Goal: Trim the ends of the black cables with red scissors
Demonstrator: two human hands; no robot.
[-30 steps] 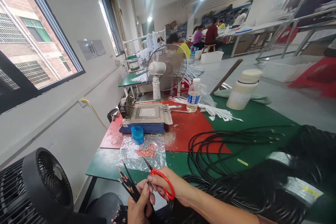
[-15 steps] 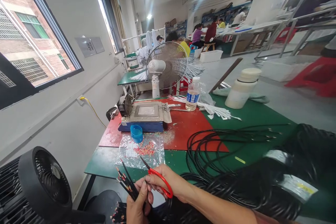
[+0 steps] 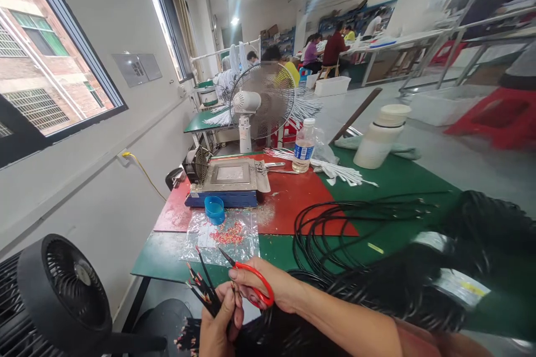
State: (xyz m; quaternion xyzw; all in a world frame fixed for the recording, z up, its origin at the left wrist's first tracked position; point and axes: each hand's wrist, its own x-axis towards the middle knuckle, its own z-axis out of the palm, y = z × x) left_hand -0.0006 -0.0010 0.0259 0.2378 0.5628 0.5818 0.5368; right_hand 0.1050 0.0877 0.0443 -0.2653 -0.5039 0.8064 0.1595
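My left hand [image 3: 220,318] is closed round several black cables [image 3: 205,290], whose stripped ends with thin coloured wires fan out to the upper left. Red-handled scissors [image 3: 263,284] hang on the fingers of my right hand [image 3: 255,284], their dark tips pointing up and left. The fingertips of both hands meet at one cable end. Beyond them on the table lies a clear plastic bag [image 3: 196,240] with small red and orange scraps [image 3: 229,233] and a blue round container [image 3: 215,210].
Coiled black cables [image 3: 377,290] cover the table's right side. A blue-based hot plate [image 3: 230,198], a bottle [image 3: 302,150] and a white jar [image 3: 379,142] stand farther back. A black fan [image 3: 67,290] is at left. People sit in the background.
The view has shifted slightly. My right thumb has lifted a little from the pinched cable end, while the scissors stay on that hand. My left hand keeps its hold on the cables.
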